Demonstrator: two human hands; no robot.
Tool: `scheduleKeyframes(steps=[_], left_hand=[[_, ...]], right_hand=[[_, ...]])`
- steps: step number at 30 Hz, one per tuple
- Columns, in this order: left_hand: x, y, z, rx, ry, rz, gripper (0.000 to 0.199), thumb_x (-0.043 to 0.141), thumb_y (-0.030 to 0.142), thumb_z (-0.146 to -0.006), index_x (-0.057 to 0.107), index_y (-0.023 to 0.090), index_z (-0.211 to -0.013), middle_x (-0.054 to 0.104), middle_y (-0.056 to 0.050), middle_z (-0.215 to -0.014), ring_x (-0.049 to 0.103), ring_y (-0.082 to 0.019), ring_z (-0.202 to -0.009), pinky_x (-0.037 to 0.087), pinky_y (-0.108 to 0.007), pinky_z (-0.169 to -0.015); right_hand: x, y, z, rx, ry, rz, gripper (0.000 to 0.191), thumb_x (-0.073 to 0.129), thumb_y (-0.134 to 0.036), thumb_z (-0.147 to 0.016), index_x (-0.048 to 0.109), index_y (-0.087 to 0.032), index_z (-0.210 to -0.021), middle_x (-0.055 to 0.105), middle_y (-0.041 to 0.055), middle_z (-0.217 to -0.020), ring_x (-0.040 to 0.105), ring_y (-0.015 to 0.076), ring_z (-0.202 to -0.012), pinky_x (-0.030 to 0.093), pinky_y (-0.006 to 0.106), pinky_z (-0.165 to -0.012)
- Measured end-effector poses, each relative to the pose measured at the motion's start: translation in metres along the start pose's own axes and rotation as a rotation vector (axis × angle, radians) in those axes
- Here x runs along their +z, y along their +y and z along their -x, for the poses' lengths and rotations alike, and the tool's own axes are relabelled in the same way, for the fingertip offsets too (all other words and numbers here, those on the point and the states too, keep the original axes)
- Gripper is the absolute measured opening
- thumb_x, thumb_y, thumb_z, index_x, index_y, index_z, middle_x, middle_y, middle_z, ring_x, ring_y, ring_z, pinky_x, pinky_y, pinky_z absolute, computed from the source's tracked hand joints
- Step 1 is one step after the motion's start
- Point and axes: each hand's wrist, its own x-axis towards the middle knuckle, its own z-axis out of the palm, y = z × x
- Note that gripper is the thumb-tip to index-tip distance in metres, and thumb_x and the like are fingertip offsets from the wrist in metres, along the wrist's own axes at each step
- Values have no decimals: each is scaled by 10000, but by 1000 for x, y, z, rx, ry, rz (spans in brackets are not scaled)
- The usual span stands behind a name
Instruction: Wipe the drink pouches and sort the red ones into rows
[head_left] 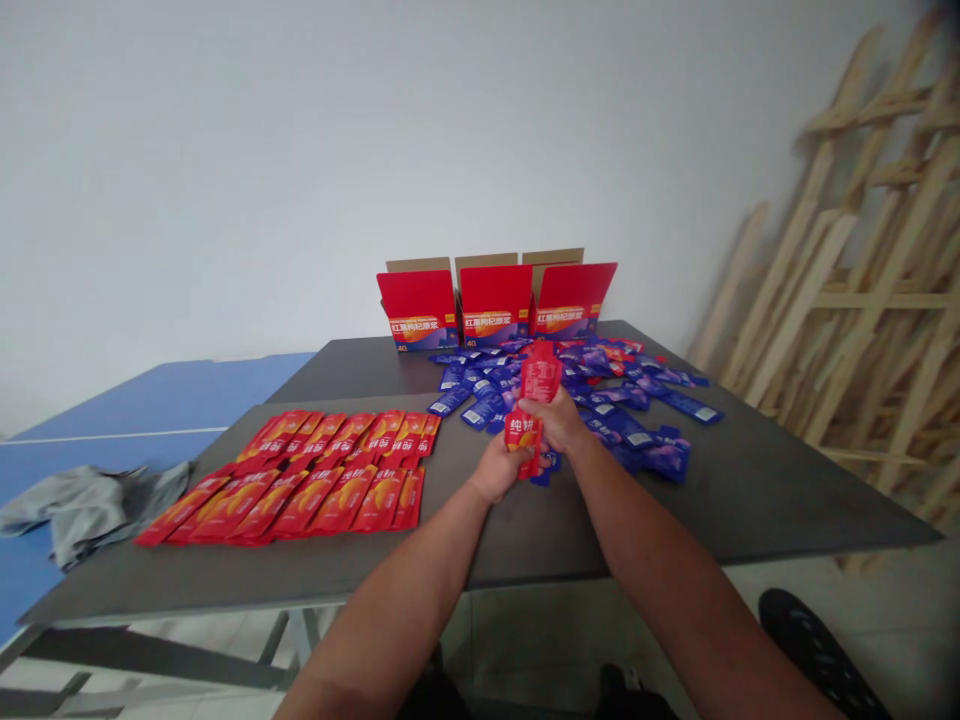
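My left hand [501, 468] is closed on a red pouch [523, 432] with white lettering, held above the middle of the dark table. Close beside it and slightly higher, my right hand [556, 418] grips another red pouch [541, 378], which stands upright. Whether either hand holds more than one pouch is unclear. Behind and right of my hands lies a loose pile of blue pouches [480, 385], with some red ones [619, 350] among them. On the left, red pouches lie overlapping in two rows, a back row [352, 434] and a front row [311, 500].
Three open red cartons, left [420, 300], middle [495, 295] and right [574, 295], stand at the back of the table [525, 540]. A grey cloth [82, 505] lies on a blue table [180, 400] at the left. Wooden frames [840, 260] lean against the right wall.
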Motion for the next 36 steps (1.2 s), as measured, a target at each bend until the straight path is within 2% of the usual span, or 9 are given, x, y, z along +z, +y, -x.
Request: scheduleKeyframes(steps=[4,12,16,19,21,23,26,31,36], left_hand=[[1,-1,0,-32,-44,-37,435,743,265,-638,574,123,-1012,677,-65,-885,678,-176,-662,538,-304,-613],[0,-3,-2,-53,-58,-33,432,758,298,-638,581,111,-986,677,-85,-889,676,-175,-643,537,-287,-579],[4,0,-1,-3,-24,-50,534,762,358,-675,535,133,-1103,684,-82,-909,678,-171,-643,550,-295,-593],[6,0,-1,67,40,-129,632,773,381,-683,474,154,-1191,679,-86,-982,672,-156,-659,569,-339,-658],[6,0,0,144,120,-258,712,785,375,-673,428,162,-1250,656,-106,-1079,680,-173,-757,570,-379,-750],[5,0,2,265,225,-469,802,793,363,-662,378,168,-1320,601,-133,-1208,656,-211,-959,530,-406,-895],[5,1,9,403,316,-846,820,758,366,-695,353,199,-1389,499,-131,-1342,525,-249,-1212,434,-406,-1040],[11,5,18,344,365,-1257,796,659,447,-757,311,267,-1449,402,-117,-1387,531,-275,-1181,484,-410,-965],[14,7,18,427,357,-1439,898,667,384,-723,245,180,-1488,350,-183,-1390,439,-337,-1253,409,-447,-1030]], right_hand=[[-2,-4,0,8,12,44,339,870,-253,-519,670,-181,-783,689,-6,-717,619,137,-595,523,263,-570],[1,-3,-1,7,65,-42,369,880,-275,-521,614,-189,-762,644,-36,-649,586,110,-549,509,245,-537],[1,5,-5,43,180,-79,400,886,-293,-510,573,-185,-735,613,-47,-590,565,107,-481,490,238,-470],[2,11,-8,20,269,-100,423,894,-271,-483,557,-180,-722,601,-52,-575,576,113,-476,514,252,-484],[3,15,-10,-5,313,-113,425,891,-260,-474,568,-176,-737,606,-48,-588,591,122,-492,534,267,-504],[4,18,-11,-25,358,-128,424,883,-262,-476,580,-178,-760,616,-47,-607,601,128,-506,549,284,-524],[7,23,-10,-32,408,-143,426,872,-271,-480,582,-187,-781,622,-51,-628,606,131,-522,556,297,-545],[8,31,-10,-16,406,-108,410,863,-280,-492,571,-187,-765,614,-56,-630,590,117,-513,532,263,-516],[7,33,-10,-17,332,-192,395,856,-260,-524,565,-196,-785,614,-60,-648,606,121,-547,549,277,-560]])
